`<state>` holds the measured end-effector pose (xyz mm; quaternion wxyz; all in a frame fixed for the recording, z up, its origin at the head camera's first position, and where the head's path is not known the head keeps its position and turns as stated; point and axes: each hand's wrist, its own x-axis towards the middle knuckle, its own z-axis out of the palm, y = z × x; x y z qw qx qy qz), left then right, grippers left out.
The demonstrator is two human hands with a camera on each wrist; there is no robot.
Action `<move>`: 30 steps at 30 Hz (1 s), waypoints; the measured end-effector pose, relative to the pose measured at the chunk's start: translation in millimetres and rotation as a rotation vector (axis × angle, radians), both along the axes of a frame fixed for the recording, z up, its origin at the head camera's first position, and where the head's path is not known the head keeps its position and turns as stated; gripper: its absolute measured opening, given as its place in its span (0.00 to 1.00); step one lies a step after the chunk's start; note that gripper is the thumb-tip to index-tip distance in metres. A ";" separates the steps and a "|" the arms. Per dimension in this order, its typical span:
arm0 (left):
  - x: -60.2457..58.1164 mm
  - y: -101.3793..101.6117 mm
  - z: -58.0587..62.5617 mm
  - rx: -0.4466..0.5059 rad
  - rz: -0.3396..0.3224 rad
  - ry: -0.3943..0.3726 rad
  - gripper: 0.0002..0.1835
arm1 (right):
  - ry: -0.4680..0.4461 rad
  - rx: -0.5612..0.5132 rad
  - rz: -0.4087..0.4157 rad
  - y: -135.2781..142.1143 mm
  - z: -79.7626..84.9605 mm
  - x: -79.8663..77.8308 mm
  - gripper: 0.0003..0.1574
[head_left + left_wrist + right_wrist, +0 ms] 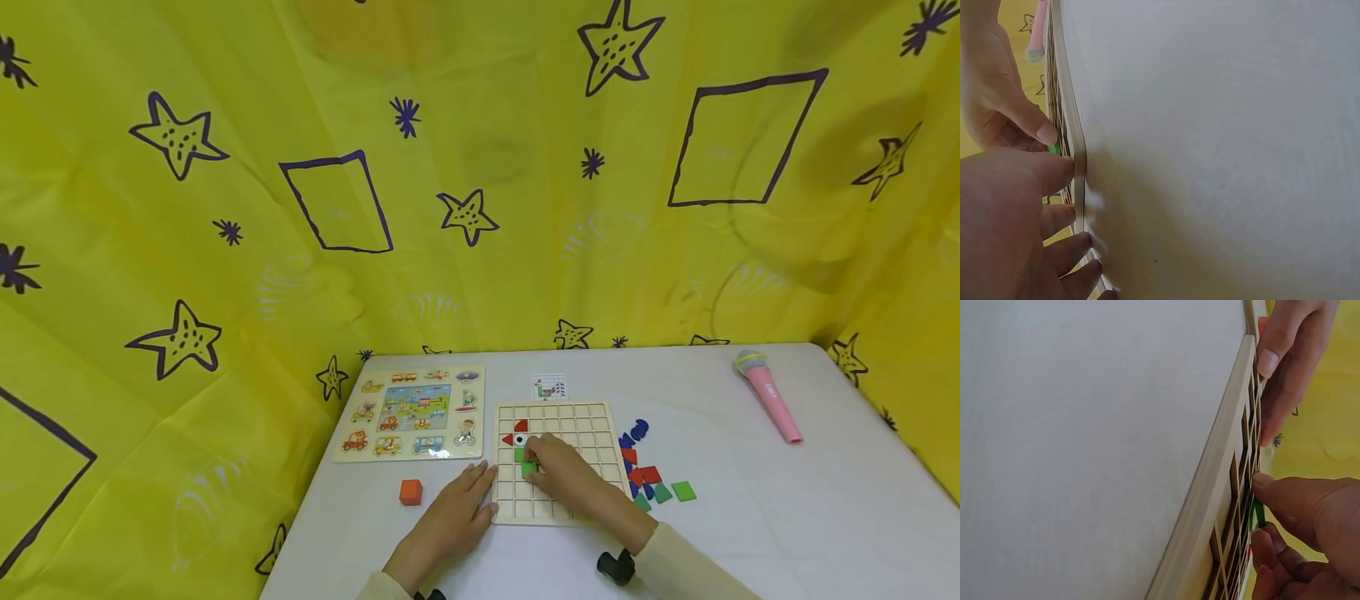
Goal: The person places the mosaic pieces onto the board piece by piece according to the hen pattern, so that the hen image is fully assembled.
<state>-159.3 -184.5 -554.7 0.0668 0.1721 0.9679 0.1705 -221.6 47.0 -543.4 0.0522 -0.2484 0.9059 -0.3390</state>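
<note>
Pinched a green tile point(1260, 513) in the right hand point(562, 471) at the grid board point(557, 412), lower centre of frame, likely for seating; rested the uncurled left hand point(454, 510) against its edge, likely preventing slippage.

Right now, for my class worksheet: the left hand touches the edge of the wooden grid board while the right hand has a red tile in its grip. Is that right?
Not quite: the right hand has a green tile in its grip, not a red one, as the right wrist view shows. The left hand does touch the edge of the wooden grid board.
</note>
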 end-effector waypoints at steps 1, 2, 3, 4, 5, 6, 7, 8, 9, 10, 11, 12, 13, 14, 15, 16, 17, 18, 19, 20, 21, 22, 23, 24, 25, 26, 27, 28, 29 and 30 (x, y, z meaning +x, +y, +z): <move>-0.1 -0.1 -0.2 0.000 -0.001 0.001 0.33 | 0.016 -0.001 0.006 -1.5 -0.6 -0.2 0.09; -0.3 -0.1 -0.3 -0.001 -0.001 0.003 0.33 | 0.028 -0.004 0.012 -2.8 -0.8 -0.2 0.09; -0.4 -0.1 -0.5 -0.001 -0.003 0.004 0.33 | 0.039 -0.006 0.017 -4.0 -0.8 -0.2 0.09; -0.5 -0.1 -0.6 0.000 -0.003 0.003 0.33 | 0.043 -0.008 0.022 -4.9 -0.4 0.1 0.09; -0.6 -0.1 -0.6 0.001 -0.002 0.002 0.33 | 0.049 -0.011 0.028 -5.6 0.0 0.5 0.10; -0.8 -0.1 -0.8 0.001 -0.002 0.001 0.33 | 0.050 -0.008 0.032 -6.3 0.1 0.9 0.10; -0.8 -0.1 -1.0 0.001 -0.003 -0.001 0.33 | 0.050 -0.009 0.037 -6.7 0.4 1.3 0.10; -0.9 0.0 -1.0 0.002 -0.003 -0.002 0.33 | 0.046 -0.007 0.040 -6.9 0.9 1.6 0.10; -0.9 0.0 -1.2 0.001 -0.004 -0.002 0.33 | 0.043 -0.006 0.042 -7.2 1.3 2.0 0.09; -0.8 0.1 -1.0 0.000 -0.004 -0.001 0.33 | 0.043 -0.003 0.045 -7.5 1.0 2.3 0.09; -0.6 0.2 -0.8 -0.001 -0.003 -0.001 0.33 | 0.046 0.001 0.048 -7.7 0.6 2.4 0.09; -0.6 0.3 -0.6 -0.001 -0.003 0.000 0.33 | 0.048 0.007 0.048 -8.0 0.5 2.5 0.08; -0.4 0.5 -0.3 -0.001 -0.003 0.001 0.33 | 0.058 0.013 0.051 -8.2 0.2 2.6 0.08; -0.3 0.6 0.0 -0.001 -0.003 0.002 0.33 | 0.067 0.022 0.052 -8.4 0.0 2.6 0.08; -0.3 0.6 0.3 0.000 -0.002 0.002 0.33 | 0.078 0.030 0.055 -8.5 0.0 2.8 0.08; -0.1 0.7 0.7 0.001 -0.002 0.003 0.33 | 0.091 0.038 0.059 -8.3 -0.2 2.8 0.07; 0.1 0.8 1.1 0.001 -0.002 0.002 0.33 | 0.104 0.045 0.062 -8.0 0.1 3.0 0.07; 0.2 0.8 1.5 0.003 -0.003 0.002 0.33 | 0.119 0.052 0.066 -7.6 0.9 3.2 0.06; 0.4 0.8 1.9 0.003 -0.004 0.003 0.33 | 0.132 0.057 0.068 -7.1 1.4 3.3 0.05; 0.5 0.7 2.3 0.004 -0.008 0.009 0.33 | 0.141 0.060 0.071 -6.3 2.0 3.5 0.04; 0.5 0.7 2.4 0.005 -0.010 0.009 0.33 | 0.146 0.062 0.073 -5.6 2.7 3.6 0.04; 0.7 0.6 2.5 0.006 -0.014 0.014 0.33 | 0.150 0.065 0.076 -4.9 3.2 3.7 0.03; 0.9 0.4 2.6 0.008 -0.016 0.016 0.33 | 0.154 0.067 0.079 -4.1 4.2 3.8 0.03; 0.9 0.3 2.4 0.010 -0.018 0.017 0.33 | 0.153 0.067 0.085 -3.4 4.8 3.9 0.04; 1.1 0.3 2.7 0.012 -0.020 0.019 0.33 | 0.148 0.068 0.089 -2.8 4.8 3.9 0.04; 1.3 0.3 2.7 0.013 -0.020 0.020 0.33 | 0.142 0.071 0.095 -2.1 5.4 4.2 0.04; 1.3 0.2 2.3 0.015 -0.019 0.017 0.33 | 0.135 0.074 0.098 -1.5 5.8 4.4 0.04; 1.6 0.1 2.4 0.015 -0.019 0.020 0.33 | 0.127 0.075 0.102 -0.6 6.7 5.0 0.04; 1.7 0.3 2.5 0.015 -0.017 0.018 0.33 | 0.116 0.076 0.106 0.5 7.5 5.5 0.04; 1.8 0.3 2.4 0.014 -0.015 0.016 0.33 | 0.104 0.078 0.108 1.9 8.1 6.0 0.05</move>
